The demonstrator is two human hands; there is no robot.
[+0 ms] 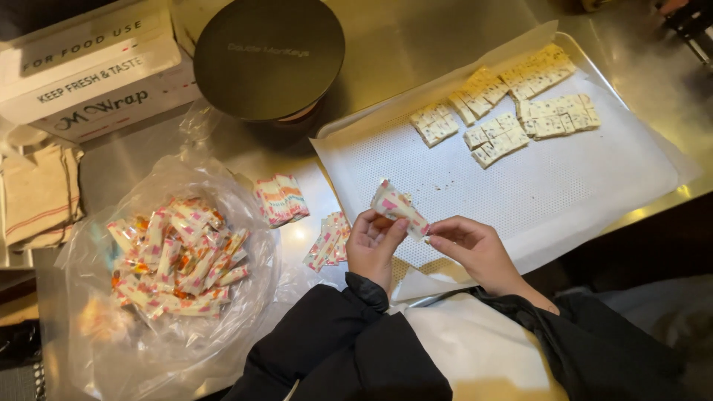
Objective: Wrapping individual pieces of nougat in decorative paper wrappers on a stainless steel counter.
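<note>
My left hand (373, 241) and my right hand (472, 249) together hold one small candy (399, 209), partly wrapped in a white paper with pink and orange marks, above the near edge of a metal tray (631, 111). The left fingers pinch its lower left side and the right fingertips grip its right end. On the tray's white perforated liner, at the far right, lie several rows of unwrapped white cut candies (512, 104). A clear plastic bag (96, 327) to my left holds a heap of wrapped candies (174, 256).
Two small stacks of printed wrappers (281, 199) (328, 240) lie between bag and tray. A round dark lid (269, 56) and a white cardboard box (89, 67) stand at the back. Folded cloth (41, 197) sits at far left. White paper (475, 345) covers my lap.
</note>
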